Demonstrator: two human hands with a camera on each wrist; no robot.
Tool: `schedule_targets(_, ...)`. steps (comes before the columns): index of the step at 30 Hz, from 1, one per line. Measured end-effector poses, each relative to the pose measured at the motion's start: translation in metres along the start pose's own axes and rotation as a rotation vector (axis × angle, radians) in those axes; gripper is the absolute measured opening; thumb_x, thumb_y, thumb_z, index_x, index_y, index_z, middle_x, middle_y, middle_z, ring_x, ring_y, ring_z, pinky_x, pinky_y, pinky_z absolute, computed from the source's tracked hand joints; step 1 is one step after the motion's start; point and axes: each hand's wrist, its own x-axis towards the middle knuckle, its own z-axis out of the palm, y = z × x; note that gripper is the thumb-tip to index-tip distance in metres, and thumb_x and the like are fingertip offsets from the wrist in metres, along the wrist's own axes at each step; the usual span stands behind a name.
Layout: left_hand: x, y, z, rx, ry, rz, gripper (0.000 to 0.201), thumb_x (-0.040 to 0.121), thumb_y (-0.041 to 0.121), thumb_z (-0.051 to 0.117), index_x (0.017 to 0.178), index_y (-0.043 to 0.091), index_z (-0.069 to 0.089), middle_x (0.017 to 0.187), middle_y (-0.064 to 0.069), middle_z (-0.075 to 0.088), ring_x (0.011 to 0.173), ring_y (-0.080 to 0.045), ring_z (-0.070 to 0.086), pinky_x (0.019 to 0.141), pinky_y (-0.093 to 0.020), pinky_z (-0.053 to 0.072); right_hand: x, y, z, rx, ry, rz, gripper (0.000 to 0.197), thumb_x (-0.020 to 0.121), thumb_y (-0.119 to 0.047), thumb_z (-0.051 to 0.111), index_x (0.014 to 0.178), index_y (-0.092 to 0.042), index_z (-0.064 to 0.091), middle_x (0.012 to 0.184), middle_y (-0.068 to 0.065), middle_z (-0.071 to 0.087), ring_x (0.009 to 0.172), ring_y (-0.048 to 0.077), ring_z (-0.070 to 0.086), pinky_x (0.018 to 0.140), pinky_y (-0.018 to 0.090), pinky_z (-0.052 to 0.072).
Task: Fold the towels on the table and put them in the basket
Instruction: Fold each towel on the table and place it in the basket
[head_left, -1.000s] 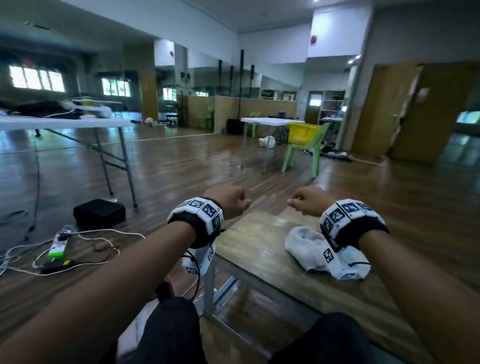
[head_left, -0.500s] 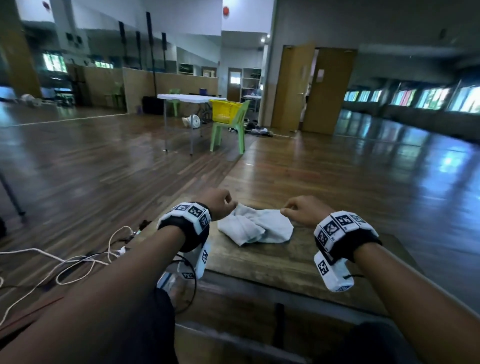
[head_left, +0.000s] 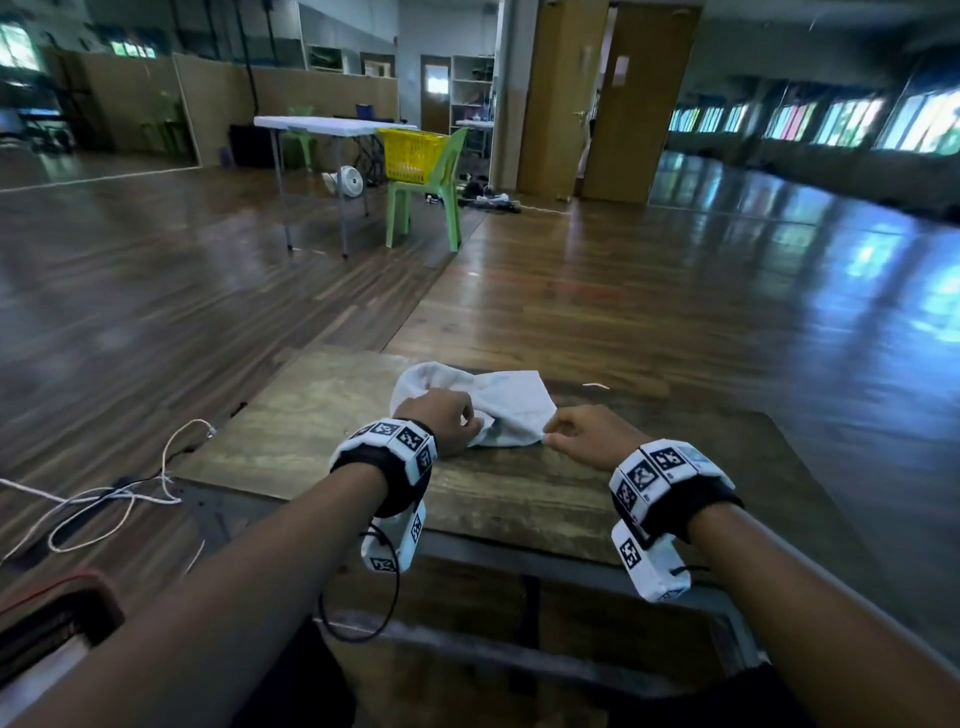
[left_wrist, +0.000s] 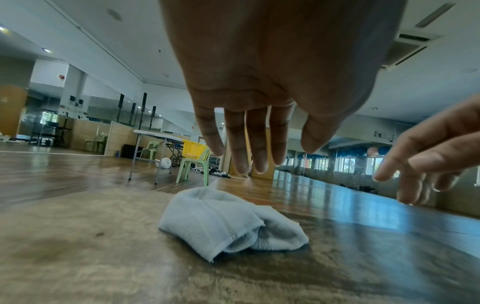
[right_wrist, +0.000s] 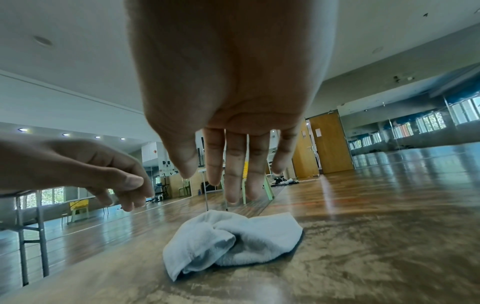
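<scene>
Glossy wood floor (head_left: 597, 291), mirrored walls, a white folding table (head_left: 332, 124), green plastic chair (head_left: 431, 197), windows (head_left: 852, 119) at right

Dim room, window glare on the floor (head_left: 779, 291), blurred edges, wide-angle bending.

No legible text, brand or number is shown. Only black-and-white square marker patterns (head_left: 412, 439) are printed — on the white wrist-worn bands.
</scene>
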Motion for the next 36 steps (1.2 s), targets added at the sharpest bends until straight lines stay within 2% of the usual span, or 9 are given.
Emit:
schedule_targets(3, 0.021, -0.005, 0.025, 0.034, 0.043, 0.042, 0.023, 0.089, 0.038, 0.045, 0.09, 0.02, 0.06, 0.111, -0.001, 0.06, 0.107, -0.023, 0.054, 0.083, -0.039, 0.048, 0.027, 0.009, 0.02, -0.007, -0.014, 0.016, 0.024, 0.085, -0.042, 0.057, 0.101, -0.027, 0.066, 0.11, 0.001, 0.068, 0.105, 0.022, 0.061, 0.092, 0.038, 0.048)
schedule_targets(7, 0.056, -0.012, 0.056, 0.082, -0.003, 0.079, 0.03, 0.091, 0.035, 0.048, 0.116, 0.021, 0.054, 0.128, 0.0, 0.052, 0.12, -0.023, 0.045, 0.099, -0.043, 0.035, 0.061, 0.019, 0.05, -0.088, -0.054, 0.016, 0.025, 0.088, -0.039, 0.055, 0.106, -0.024, 0.066, 0.115, 0.001, 0.067, 0.108, 0.023, 0.06, 0.09, 0.034, 0.047)
schedule_targets(11, 0.089, -0.022, 0.08, 0.144, 0.009, 0.062, 0.037, 0.089, 0.032, 0.051, 0.124, 0.023, 0.048, 0.133, 0.001, 0.049, 0.123, -0.022, 0.042, 0.101, -0.042, 0.03, 0.098, 0.023, 0.075, -0.113, -0.068, -0.032, 0.031, 0.089, -0.034, 0.055, 0.116, -0.022, 0.06, 0.12, 0.0, 0.064, 0.113, 0.022, 0.058, 0.094, 0.035, 0.045)
schedule_targets(17, 0.114, -0.04, 0.101, 0.235, 0.019, -0.042, 0.023, 0.085, 0.024, 0.053, 0.107, 0.02, 0.057, 0.119, -0.003, 0.057, 0.116, -0.026, 0.047, 0.093, -0.04, 0.032, 0.147, 0.012, 0.101, -0.157, 0.071, -0.086, 0.039, 0.086, -0.028, 0.054, 0.124, -0.03, 0.052, 0.119, 0.0, 0.062, 0.114, 0.024, 0.054, 0.092, 0.04, 0.038)
schedule_targets(21, 0.116, -0.042, 0.105, 0.254, 0.067, -0.032, 0.02, 0.086, 0.03, 0.05, 0.093, 0.021, 0.065, 0.106, -0.003, 0.065, 0.107, -0.025, 0.053, 0.087, -0.04, 0.035, 0.162, 0.005, 0.108, -0.189, 0.124, -0.103, 0.036, 0.086, -0.034, 0.057, 0.121, -0.033, 0.054, 0.112, 0.0, 0.063, 0.109, 0.025, 0.056, 0.087, 0.039, 0.037)
schedule_targets(25, 0.107, -0.044, 0.09, 0.192, 0.158, 0.018, 0.021, 0.086, 0.034, 0.046, 0.083, 0.023, 0.064, 0.094, 0.0, 0.068, 0.093, -0.023, 0.058, 0.078, -0.036, 0.03, 0.154, 0.0, 0.103, -0.177, 0.167, -0.109, 0.02, 0.089, -0.034, 0.053, 0.104, -0.027, 0.064, 0.102, 0.003, 0.063, 0.102, 0.025, 0.056, 0.082, 0.037, 0.033)
schedule_targets(30, 0.085, -0.03, 0.044, 0.137, 0.216, 0.104, 0.026, 0.091, 0.03, 0.04, 0.091, 0.026, 0.066, 0.1, 0.003, 0.069, 0.097, -0.02, 0.058, 0.092, -0.037, 0.031, 0.127, -0.005, 0.068, -0.08, 0.245, -0.134, 0.019, 0.09, -0.032, 0.053, 0.101, -0.023, 0.065, 0.105, -0.002, 0.065, 0.104, 0.02, 0.056, 0.088, 0.037, 0.038)
schedule_targets(33, 0.071, -0.014, 0.005, 0.106, 0.263, 0.157, 0.025, 0.092, 0.034, 0.042, 0.097, 0.025, 0.065, 0.102, 0.005, 0.068, 0.1, -0.019, 0.057, 0.093, -0.035, 0.028, 0.105, -0.011, 0.028, 0.001, 0.289, -0.144, 0.016, 0.09, -0.035, 0.054, 0.096, -0.023, 0.063, 0.103, -0.007, 0.066, 0.103, 0.017, 0.057, 0.091, 0.038, 0.039)
schedule_targets(36, 0.056, 0.002, -0.042, 0.042, 0.293, 0.195, 0.023, 0.092, 0.036, 0.045, 0.1, 0.026, 0.063, 0.103, 0.006, 0.068, 0.102, -0.018, 0.057, 0.093, -0.036, 0.031, 0.077, -0.023, -0.022, 0.105, 0.345, -0.157, 0.014, 0.088, -0.029, 0.057, 0.09, -0.017, 0.063, 0.095, 0.001, 0.069, 0.095, 0.021, 0.061, 0.088, 0.038, 0.042)
